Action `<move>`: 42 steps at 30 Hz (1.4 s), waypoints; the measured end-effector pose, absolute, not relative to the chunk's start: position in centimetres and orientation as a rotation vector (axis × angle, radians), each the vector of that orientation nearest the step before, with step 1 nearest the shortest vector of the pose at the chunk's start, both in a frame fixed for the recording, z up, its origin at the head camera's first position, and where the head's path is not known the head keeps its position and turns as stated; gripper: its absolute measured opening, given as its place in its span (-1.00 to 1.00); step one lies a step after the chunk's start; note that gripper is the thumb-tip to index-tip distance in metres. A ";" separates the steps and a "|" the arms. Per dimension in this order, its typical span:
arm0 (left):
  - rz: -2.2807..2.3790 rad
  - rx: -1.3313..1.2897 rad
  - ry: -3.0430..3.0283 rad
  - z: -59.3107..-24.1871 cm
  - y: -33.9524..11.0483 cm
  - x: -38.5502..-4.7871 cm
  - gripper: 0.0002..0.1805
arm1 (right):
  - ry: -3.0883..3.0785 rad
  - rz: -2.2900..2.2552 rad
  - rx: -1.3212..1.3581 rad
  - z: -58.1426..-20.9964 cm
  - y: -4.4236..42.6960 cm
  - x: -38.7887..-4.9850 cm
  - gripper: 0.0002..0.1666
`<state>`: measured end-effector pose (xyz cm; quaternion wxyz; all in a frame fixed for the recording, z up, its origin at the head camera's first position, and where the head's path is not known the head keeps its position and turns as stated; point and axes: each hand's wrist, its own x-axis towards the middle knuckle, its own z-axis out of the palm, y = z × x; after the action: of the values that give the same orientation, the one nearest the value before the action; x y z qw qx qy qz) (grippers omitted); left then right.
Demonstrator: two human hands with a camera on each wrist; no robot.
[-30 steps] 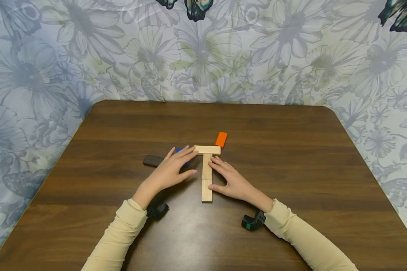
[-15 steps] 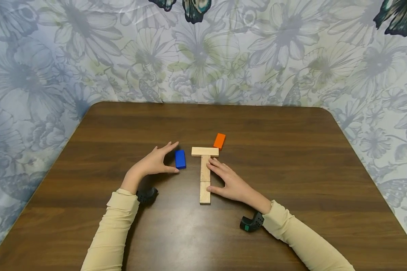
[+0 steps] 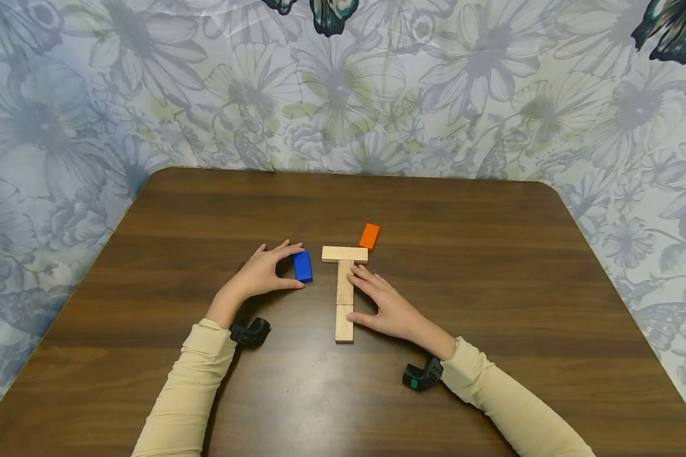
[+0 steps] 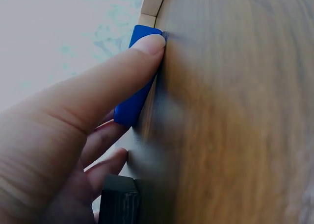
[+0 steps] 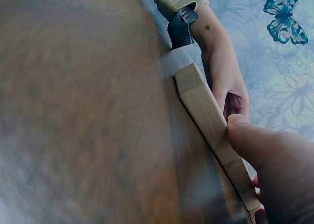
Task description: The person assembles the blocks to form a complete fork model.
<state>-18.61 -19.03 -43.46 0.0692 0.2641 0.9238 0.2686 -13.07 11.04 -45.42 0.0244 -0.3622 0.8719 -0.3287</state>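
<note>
Three plain wooden blocks lie in a T in the head view: a crosspiece (image 3: 345, 254), an upper stem block (image 3: 345, 282) and a lower stem block (image 3: 345, 324). My left hand (image 3: 257, 274) pinches a blue block (image 3: 303, 266) left of the T, thumb at its near end and fingers at the far one. That thumb lies across the blue block (image 4: 135, 106) in the left wrist view. My right hand (image 3: 391, 308) rests against the stem's right side with fingers extended; its thumb touches a plain block (image 5: 208, 113) in the right wrist view.
An orange block (image 3: 369, 236) lies behind the crosspiece's right end. Beside the left palm sits a dark block (image 4: 118, 199), hidden by the hand in the head view. All lie on a brown wooden table (image 3: 463, 254), with a flowered cloth (image 3: 343, 95) behind its far edge.
My left hand has left the crosspiece's left end, moved left to the blue block and closed its thumb and fingers on it. My right hand stays at the stem.
</note>
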 end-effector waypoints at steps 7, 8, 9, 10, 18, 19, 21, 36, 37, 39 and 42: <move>0.907 0.826 2.762 -43.4 -19.1 -18.7 -0.17 | 2.696 -1.020 -1.118 -45.3 11.0 -13.1 -0.11; 0.935 0.820 2.756 -43.4 -19.1 -18.7 -0.17 | 2.695 -1.020 -1.120 -45.3 11.0 -13.1 -0.11; 0.977 0.809 2.743 -43.3 -19.1 -18.7 -0.18 | 2.694 -1.018 -1.120 -45.3 11.0 -13.1 -0.11; 1.024 0.795 2.727 -43.2 -19.1 -18.7 -0.18 | 2.692 -1.016 -1.123 -45.3 11.0 -13.1 -0.11; 1.584 0.673 2.426 -42.6 -18.4 -18.6 -0.22 | 2.688 -1.015 -1.126 -45.3 11.0 -13.1 -0.11; 1.666 0.640 2.359 -42.6 -18.3 -18.6 -0.22 | 2.685 -1.019 -1.128 -45.2 11.0 -13.1 -0.11; 1.830 0.569 2.207 -42.4 -18.0 -18.6 -0.24 | 2.682 -1.021 -1.128 -45.2 11.0 -13.1 -0.11; 2.157 0.190 1.855 -41.1 -15.5 -20.2 -0.55 | 2.687 -1.009 -1.126 -45.4 11.1 -13.3 -0.11; 2.166 0.181 1.859 -41.0 -15.2 -20.5 -0.56 | 2.687 -1.009 -1.128 -45.5 11.1 -13.3 -0.11; 2.191 0.156 1.853 -40.9 -14.4 -21.2 -0.57 | 2.688 -1.007 -1.129 -45.6 11.1 -13.3 -0.10; 2.209 0.119 1.848 -40.8 -13.2 -22.4 -0.59 | 2.694 -1.009 -1.127 -45.7 11.2 -13.3 -0.11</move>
<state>-22.35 -13.18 -40.78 0.1290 0.0408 0.6357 0.7600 -13.32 11.17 -45.67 0.0260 -0.3647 0.8716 -0.3265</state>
